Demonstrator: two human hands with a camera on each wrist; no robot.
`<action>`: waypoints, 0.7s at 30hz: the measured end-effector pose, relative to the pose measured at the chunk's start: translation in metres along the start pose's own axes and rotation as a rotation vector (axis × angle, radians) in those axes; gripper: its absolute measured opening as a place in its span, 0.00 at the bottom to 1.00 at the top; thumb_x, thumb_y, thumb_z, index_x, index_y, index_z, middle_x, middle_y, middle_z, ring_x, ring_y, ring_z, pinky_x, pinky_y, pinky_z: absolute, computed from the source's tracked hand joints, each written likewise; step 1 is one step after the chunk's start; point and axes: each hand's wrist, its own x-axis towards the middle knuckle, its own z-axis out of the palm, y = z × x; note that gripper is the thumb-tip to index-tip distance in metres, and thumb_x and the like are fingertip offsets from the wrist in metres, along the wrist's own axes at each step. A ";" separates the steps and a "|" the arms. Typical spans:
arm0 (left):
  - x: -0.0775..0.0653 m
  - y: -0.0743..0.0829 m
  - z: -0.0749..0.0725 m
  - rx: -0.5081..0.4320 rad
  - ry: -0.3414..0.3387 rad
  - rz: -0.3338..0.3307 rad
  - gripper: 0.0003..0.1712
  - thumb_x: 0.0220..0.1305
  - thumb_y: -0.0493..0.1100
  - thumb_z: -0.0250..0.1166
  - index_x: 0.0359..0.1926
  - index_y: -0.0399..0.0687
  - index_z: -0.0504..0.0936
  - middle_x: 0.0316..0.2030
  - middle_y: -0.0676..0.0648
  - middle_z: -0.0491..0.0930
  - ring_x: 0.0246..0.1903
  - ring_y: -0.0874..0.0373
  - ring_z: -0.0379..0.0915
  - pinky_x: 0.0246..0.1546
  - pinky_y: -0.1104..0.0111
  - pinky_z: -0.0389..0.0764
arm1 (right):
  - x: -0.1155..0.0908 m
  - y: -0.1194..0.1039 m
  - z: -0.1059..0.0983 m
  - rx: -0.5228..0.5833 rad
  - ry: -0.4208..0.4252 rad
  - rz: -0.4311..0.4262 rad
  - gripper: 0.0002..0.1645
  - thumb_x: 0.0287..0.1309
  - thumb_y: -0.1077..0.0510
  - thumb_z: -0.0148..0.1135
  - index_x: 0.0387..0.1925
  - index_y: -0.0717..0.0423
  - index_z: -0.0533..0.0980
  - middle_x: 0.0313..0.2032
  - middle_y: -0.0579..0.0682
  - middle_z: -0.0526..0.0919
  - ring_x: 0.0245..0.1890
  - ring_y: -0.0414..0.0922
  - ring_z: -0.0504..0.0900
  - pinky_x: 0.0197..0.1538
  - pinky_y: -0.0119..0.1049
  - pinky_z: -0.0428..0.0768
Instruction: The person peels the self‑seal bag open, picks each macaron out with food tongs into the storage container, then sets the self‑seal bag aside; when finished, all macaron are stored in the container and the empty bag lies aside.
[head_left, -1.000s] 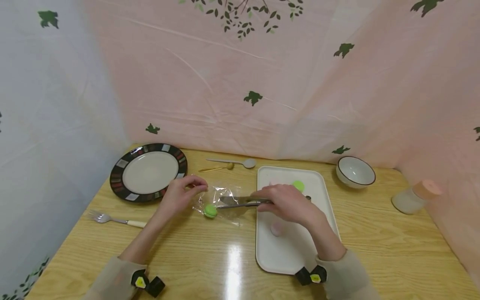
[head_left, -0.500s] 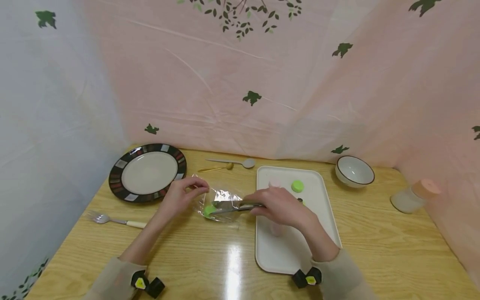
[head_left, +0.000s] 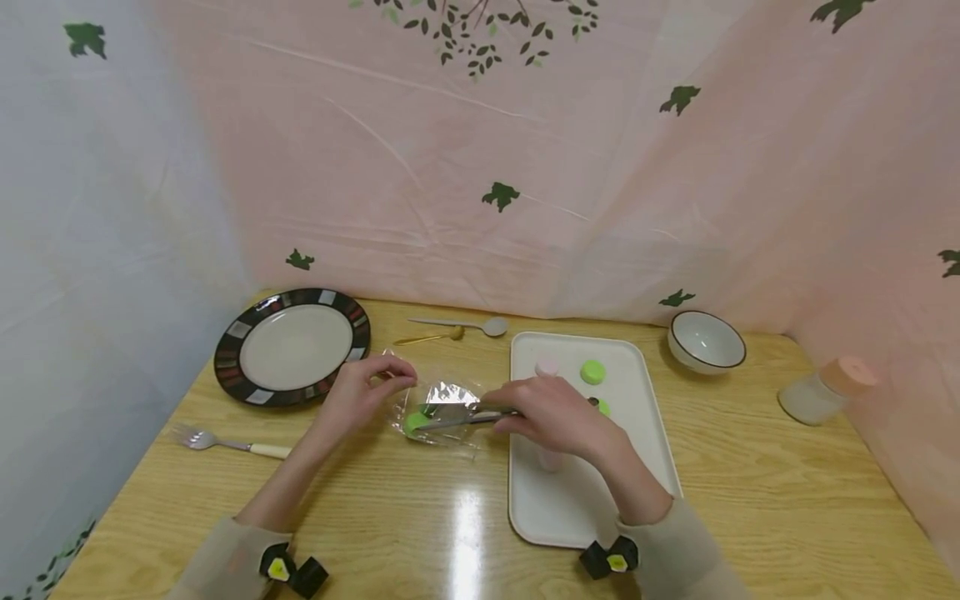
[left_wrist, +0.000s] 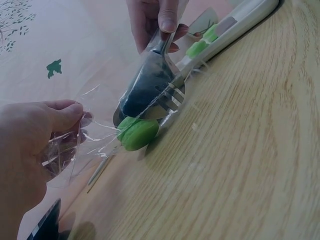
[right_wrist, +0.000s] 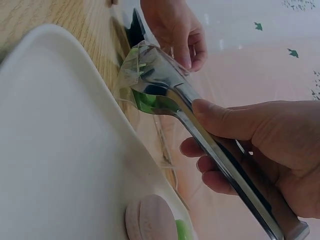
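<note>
My left hand pinches the edge of a clear plastic bag between thumb and fingertips. Inside it lies a green macaron, toward the end by my left hand. My right hand grips metal tongs around their arms, thumb on one side and fingers on the other. The tongs' head reaches into the bag, one arm broad and smooth, the other slotted like a fork. In the left wrist view its tips are right at the macaron. Part of the macaron is hidden behind the tongs in the head view.
Beneath my right hand is a white tray with a pink macaron and others in pink and green. A dark-rimmed plate, fork, spoon, gold pick-like utensil, bowl and capped jar stand around.
My right hand has moved left, pushing the tongs' head deeper into the bag until it overlaps the green macaron. The left hand has stayed nearly still on the bag's edge.
</note>
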 end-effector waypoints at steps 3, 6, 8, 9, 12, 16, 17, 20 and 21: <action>0.000 -0.001 0.000 0.004 0.004 0.004 0.02 0.58 0.46 0.66 0.34 0.59 0.84 0.32 0.60 0.84 0.35 0.66 0.78 0.40 0.71 0.79 | 0.000 -0.001 -0.001 -0.008 0.000 0.003 0.15 0.55 0.48 0.65 0.46 0.38 0.79 0.35 0.34 0.84 0.30 0.30 0.77 0.33 0.29 0.72; 0.000 -0.002 0.000 0.008 0.008 0.011 0.02 0.58 0.46 0.66 0.34 0.59 0.84 0.32 0.60 0.84 0.35 0.66 0.78 0.39 0.71 0.79 | -0.001 -0.002 -0.001 -0.016 -0.002 0.013 0.16 0.55 0.48 0.65 0.47 0.38 0.79 0.35 0.34 0.84 0.29 0.30 0.76 0.31 0.28 0.72; 0.000 -0.002 0.000 0.011 0.010 0.014 0.02 0.59 0.46 0.66 0.34 0.59 0.84 0.32 0.60 0.84 0.35 0.66 0.78 0.39 0.71 0.79 | -0.001 -0.002 -0.002 -0.020 -0.001 0.018 0.16 0.55 0.48 0.65 0.47 0.38 0.79 0.35 0.33 0.84 0.28 0.30 0.75 0.30 0.28 0.71; 0.000 -0.002 0.000 0.012 0.010 0.015 0.02 0.59 0.46 0.66 0.34 0.59 0.84 0.32 0.60 0.84 0.35 0.66 0.78 0.39 0.71 0.79 | -0.001 -0.002 -0.002 -0.022 -0.001 0.020 0.16 0.55 0.47 0.65 0.47 0.38 0.79 0.34 0.33 0.84 0.28 0.30 0.75 0.30 0.27 0.71; 0.000 -0.001 0.000 0.008 0.008 0.017 0.02 0.59 0.46 0.66 0.34 0.59 0.84 0.33 0.60 0.84 0.36 0.66 0.78 0.40 0.71 0.79 | 0.000 -0.002 -0.001 -0.024 0.000 0.021 0.16 0.55 0.47 0.65 0.47 0.38 0.79 0.34 0.32 0.83 0.27 0.30 0.74 0.29 0.27 0.70; 0.000 -0.001 0.000 0.007 0.004 0.014 0.02 0.59 0.45 0.66 0.34 0.58 0.84 0.32 0.60 0.84 0.36 0.66 0.78 0.40 0.71 0.79 | 0.000 -0.003 0.000 -0.025 0.000 0.019 0.16 0.55 0.47 0.65 0.47 0.38 0.79 0.33 0.32 0.83 0.26 0.31 0.73 0.27 0.27 0.69; 0.000 -0.001 0.000 0.007 0.004 0.015 0.02 0.58 0.45 0.66 0.34 0.58 0.84 0.32 0.60 0.84 0.36 0.66 0.78 0.40 0.71 0.79 | 0.000 -0.003 0.000 -0.028 -0.001 0.018 0.16 0.55 0.47 0.65 0.47 0.38 0.79 0.34 0.33 0.83 0.26 0.31 0.73 0.27 0.27 0.69; 0.000 0.000 0.000 0.008 0.006 0.024 0.02 0.59 0.45 0.66 0.34 0.57 0.84 0.32 0.60 0.84 0.35 0.66 0.78 0.39 0.71 0.79 | 0.000 -0.003 0.001 -0.034 -0.001 0.013 0.17 0.55 0.47 0.65 0.49 0.39 0.79 0.36 0.35 0.84 0.28 0.31 0.74 0.29 0.27 0.70; 0.000 0.000 -0.001 0.007 0.006 0.028 0.02 0.59 0.45 0.66 0.34 0.57 0.84 0.32 0.59 0.84 0.35 0.66 0.78 0.39 0.71 0.79 | 0.000 -0.003 0.001 -0.038 -0.001 0.011 0.18 0.56 0.47 0.65 0.49 0.40 0.78 0.36 0.35 0.84 0.28 0.31 0.74 0.30 0.28 0.70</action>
